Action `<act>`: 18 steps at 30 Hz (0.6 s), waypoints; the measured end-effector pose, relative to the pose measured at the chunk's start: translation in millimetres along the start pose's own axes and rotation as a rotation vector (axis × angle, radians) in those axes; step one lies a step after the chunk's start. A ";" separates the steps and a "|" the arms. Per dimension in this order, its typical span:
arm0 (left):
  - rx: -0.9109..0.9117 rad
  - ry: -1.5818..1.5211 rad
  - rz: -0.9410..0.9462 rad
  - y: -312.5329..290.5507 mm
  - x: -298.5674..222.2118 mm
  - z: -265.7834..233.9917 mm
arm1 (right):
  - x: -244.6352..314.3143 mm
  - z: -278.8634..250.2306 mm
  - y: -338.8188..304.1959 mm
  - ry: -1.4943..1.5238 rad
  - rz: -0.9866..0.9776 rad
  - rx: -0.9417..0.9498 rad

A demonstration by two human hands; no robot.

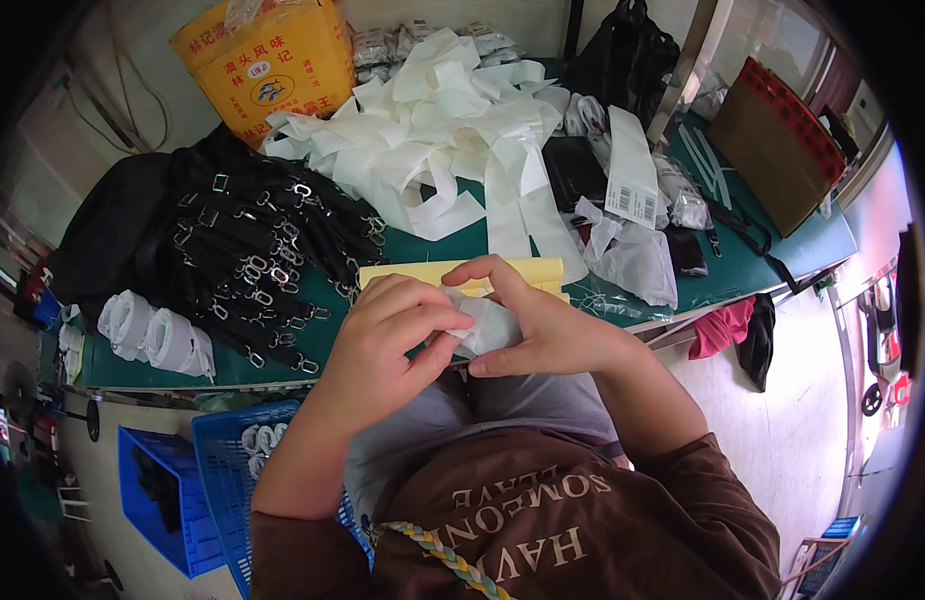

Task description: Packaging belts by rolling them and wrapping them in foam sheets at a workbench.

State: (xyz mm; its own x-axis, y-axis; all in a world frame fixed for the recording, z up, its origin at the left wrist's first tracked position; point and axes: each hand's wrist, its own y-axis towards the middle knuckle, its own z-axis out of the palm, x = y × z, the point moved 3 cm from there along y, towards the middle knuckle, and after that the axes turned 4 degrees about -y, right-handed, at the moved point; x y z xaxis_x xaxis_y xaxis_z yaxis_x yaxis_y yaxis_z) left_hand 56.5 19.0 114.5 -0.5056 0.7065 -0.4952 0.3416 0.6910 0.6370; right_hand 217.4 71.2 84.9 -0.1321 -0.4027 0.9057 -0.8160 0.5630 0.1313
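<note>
A small bundle wrapped in thin white paper is held between my hands at the front edge of the green table. My left hand pinches the paper's left side between thumb and fingers. Curved round the right side is my right hand, thumb below and index finger arched above. What lies inside the wrap is hidden. Just behind my hands is a pale yellow sheet or pad, partly covered by them.
Black straps with metal clasps pile up at left, beside rolled grey-white bands. Loose white paper strips heap behind, near a yellow bag. Wrapped packets lie at right. Blue baskets stand on the floor at lower left.
</note>
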 end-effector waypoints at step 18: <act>-0.007 -0.134 -0.199 -18.7 4.8 8.2 | 0.6 12.0 2.2 -0.051 -0.013 0.019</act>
State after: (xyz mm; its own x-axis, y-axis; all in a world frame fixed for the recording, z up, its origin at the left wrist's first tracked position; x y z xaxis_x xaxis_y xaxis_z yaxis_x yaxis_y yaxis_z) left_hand 54.2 10.7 95.4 -0.4525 0.5709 -0.6851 0.2404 0.8179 0.5227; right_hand 208.7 63.5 80.9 -0.1494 -0.4465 0.8822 -0.8281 0.5441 0.1351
